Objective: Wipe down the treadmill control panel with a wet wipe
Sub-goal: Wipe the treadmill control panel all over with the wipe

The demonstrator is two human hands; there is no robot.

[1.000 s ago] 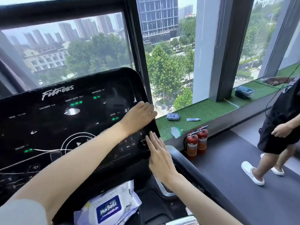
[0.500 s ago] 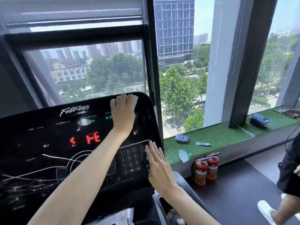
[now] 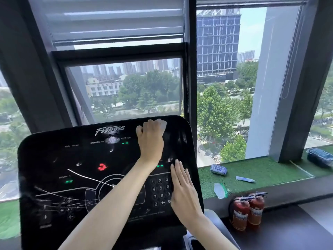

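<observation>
Evidently wet wipe (image 3: 161,124) limp, light, best bunched; left hand (image 3: 150,139) clutches it, control panel (image 3: 72,159) 1 o'clock; right hand (image 3: 182,188) flat, 4 o'clock.

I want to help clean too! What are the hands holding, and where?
The left hand grips the wet wipe, bunched under its curled fingers. The right hand holds nothing, flat on the control panel.

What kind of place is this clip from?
Most likely a gym on an upper floor: a treadmill control panel marked "Fitness", a big window looking down on treetops and city buildings, and two fire extinguishers below the sill.
</observation>
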